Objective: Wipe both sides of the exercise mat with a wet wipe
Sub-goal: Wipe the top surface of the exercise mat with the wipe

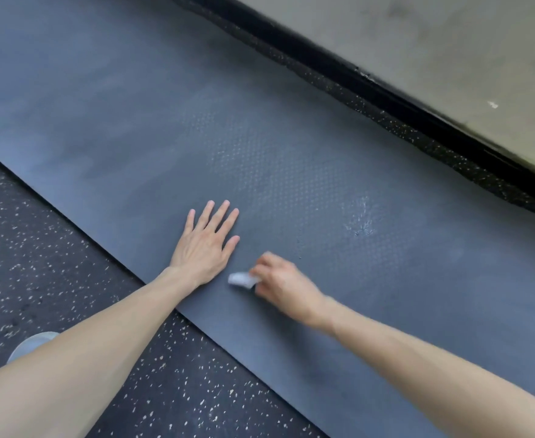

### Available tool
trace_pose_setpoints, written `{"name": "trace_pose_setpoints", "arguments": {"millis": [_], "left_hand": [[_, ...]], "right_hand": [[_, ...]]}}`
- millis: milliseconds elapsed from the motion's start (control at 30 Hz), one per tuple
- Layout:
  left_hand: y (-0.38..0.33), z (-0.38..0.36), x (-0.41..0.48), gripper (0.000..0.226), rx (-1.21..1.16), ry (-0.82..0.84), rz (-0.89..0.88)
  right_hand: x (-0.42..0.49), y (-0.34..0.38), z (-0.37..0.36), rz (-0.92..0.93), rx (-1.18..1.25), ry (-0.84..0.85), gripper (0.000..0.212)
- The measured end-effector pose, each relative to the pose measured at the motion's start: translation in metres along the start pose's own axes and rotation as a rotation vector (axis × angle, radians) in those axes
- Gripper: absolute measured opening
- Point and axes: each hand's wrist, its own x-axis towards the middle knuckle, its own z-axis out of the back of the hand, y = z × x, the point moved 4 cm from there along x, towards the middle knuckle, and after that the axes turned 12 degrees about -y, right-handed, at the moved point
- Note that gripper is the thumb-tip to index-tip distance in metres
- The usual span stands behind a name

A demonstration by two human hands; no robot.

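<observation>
The exercise mat, a slate-blue sheet with a fine dotted texture, lies flat on the floor, a black rubber surface flecked with pale specks. It runs diagonally from upper left to lower right. Its near long edge is straight and flush to the floor. The far long edge runs alongside a narrow strip of the same speckled floor, beyond which a black baseboard meets a pale wall. The left hand rests palm down on the mat just inside the near edge, fingers straight and spread, its grip open and holding nothing. Just beside it, the right hand has its grip closed around a small folded white wet wipe, held down at the mat's surface. A whitish scuffed patch marks the mat beyond the right hand, and broad bare mat stretches away on both sides. A pale rounded object, partly hidden behind the left forearm, sits on the floor at lower left.
</observation>
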Motion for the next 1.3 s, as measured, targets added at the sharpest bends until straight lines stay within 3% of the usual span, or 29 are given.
{"name": "trace_pose_setpoints", "arguments": {"millis": [133,200,333,467,533,700,900,967,1100,1300], "left_hand": [[0.001,0.005,0.001,0.061,-0.015,0.018,0.005],[0.0,0.005,0.002,0.061,-0.014,0.028,0.009],[0.0,0.004,0.003,0.062,0.0,0.008,-0.005],[0.004,0.002,0.006,0.07,0.048,-0.017,-0.058],[0.005,0.002,0.009,0.07,0.051,-0.021,-0.064],[0.002,0.003,0.027,0.069,0.053,-0.009,-0.048],[-0.006,0.008,0.04,0.076,0.063,-0.02,-0.042],[-0.009,0.008,0.041,0.075,0.058,-0.022,-0.052],[-0.016,0.005,0.045,0.072,0.042,-0.017,-0.067],[-0.022,0.001,0.05,0.075,0.014,-0.038,-0.07]], "right_hand": [[0.018,-0.068,0.048,-0.309,-0.123,-0.233,0.006],[0.015,-0.075,0.054,-0.373,-0.121,-0.294,0.01],[0.002,-0.044,0.03,-0.221,-0.049,-0.229,0.019],[-0.023,-0.002,0.006,0.04,0.039,-0.005,0.02],[-0.02,-0.015,0.014,0.042,0.015,0.034,0.019],[0.013,-0.098,0.074,-0.293,-0.064,-0.221,0.013],[0.001,-0.111,0.089,-0.447,-0.027,-0.433,0.024],[-0.009,-0.107,0.088,-0.418,-0.021,-0.457,0.021],[-0.01,-0.095,0.071,-0.229,-0.11,-0.222,0.035],[0.006,-0.095,0.066,-0.123,-0.293,-0.187,0.02]]}}
